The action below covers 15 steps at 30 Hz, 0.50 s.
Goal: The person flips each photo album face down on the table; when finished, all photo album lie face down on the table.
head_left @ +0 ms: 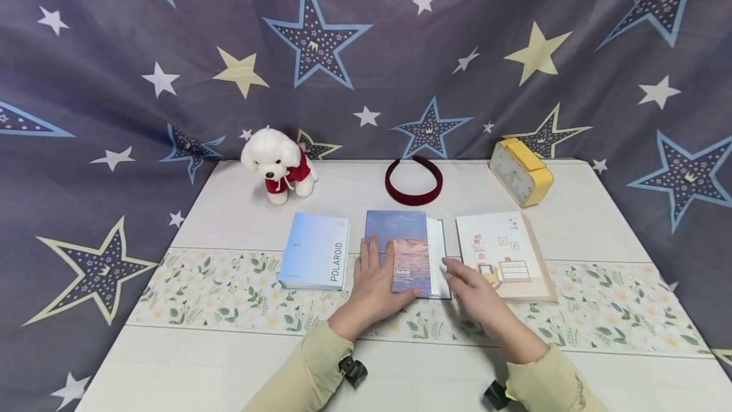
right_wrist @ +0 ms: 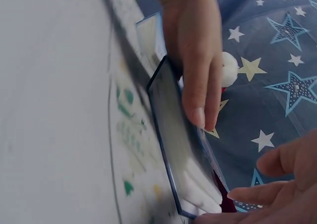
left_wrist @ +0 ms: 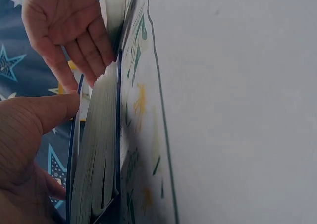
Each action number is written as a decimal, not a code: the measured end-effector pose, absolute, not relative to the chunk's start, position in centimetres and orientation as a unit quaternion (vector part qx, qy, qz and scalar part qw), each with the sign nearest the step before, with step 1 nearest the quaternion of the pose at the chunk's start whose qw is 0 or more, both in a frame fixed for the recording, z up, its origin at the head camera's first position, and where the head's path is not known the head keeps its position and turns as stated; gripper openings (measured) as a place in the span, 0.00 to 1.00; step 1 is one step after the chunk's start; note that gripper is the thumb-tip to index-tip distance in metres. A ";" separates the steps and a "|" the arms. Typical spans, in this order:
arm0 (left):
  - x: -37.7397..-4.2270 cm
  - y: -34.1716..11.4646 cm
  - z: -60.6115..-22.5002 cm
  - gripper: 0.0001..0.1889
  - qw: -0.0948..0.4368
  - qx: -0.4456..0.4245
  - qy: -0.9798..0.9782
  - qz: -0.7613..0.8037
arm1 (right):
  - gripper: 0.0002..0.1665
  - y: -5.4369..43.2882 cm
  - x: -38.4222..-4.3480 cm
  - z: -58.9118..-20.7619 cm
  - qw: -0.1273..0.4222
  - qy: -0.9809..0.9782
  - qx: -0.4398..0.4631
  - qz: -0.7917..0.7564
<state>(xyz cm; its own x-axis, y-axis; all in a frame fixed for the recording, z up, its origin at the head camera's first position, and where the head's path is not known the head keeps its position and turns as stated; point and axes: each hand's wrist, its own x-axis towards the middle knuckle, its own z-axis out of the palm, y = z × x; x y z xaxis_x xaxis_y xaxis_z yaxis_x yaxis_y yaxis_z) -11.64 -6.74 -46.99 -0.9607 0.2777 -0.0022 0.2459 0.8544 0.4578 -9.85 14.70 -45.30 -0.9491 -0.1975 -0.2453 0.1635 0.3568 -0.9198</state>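
A photo album with a sunset seascape on its cover lies in the middle of the table. My left hand rests on that cover, fingers stretched toward its far side and thumb near the bottom edge. White page edges show between the covers in the left wrist view. At the album's right side is my right hand, its fingertips right at the exposed pages and its fingers loosely extended. In the right wrist view, the right fingers reach the album's corner from the side.
A blue POLAROID album lies to the left, and a white illustrated album to the right. Behind them stand a toy dog in red, a dark red headband and a yellow clock. A starry curtain hangs beyond the table.
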 end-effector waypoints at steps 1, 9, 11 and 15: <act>-11.6 -6.8 -47.0 0.57 0.035 0.136 0.962 0.235 | 0.29 14.8 -9.8 -45.2 0.166 0.795 -0.007 -0.583; -11.8 -6.8 -47.1 0.59 0.043 0.130 0.959 0.247 | 0.29 15.0 -10.1 -45.2 0.191 0.706 0.029 -0.681; -11.8 -6.9 -47.1 0.59 0.043 0.128 0.959 0.251 | 0.29 15.0 -10.2 -45.2 0.190 0.691 0.029 -0.697; -11.9 -6.9 -47.2 0.60 0.046 0.124 0.957 0.259 | 0.29 15.1 -10.2 -45.2 0.187 0.671 0.026 -0.717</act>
<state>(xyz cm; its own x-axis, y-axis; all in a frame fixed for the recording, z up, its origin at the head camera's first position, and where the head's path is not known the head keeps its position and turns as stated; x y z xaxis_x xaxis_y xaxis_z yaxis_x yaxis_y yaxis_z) -11.86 -6.89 -47.25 -0.9649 0.2614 -0.0229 0.2143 0.8353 0.5063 -10.23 15.08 -45.24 -0.9289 -0.2330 -0.2878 0.3024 -0.0289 -0.9527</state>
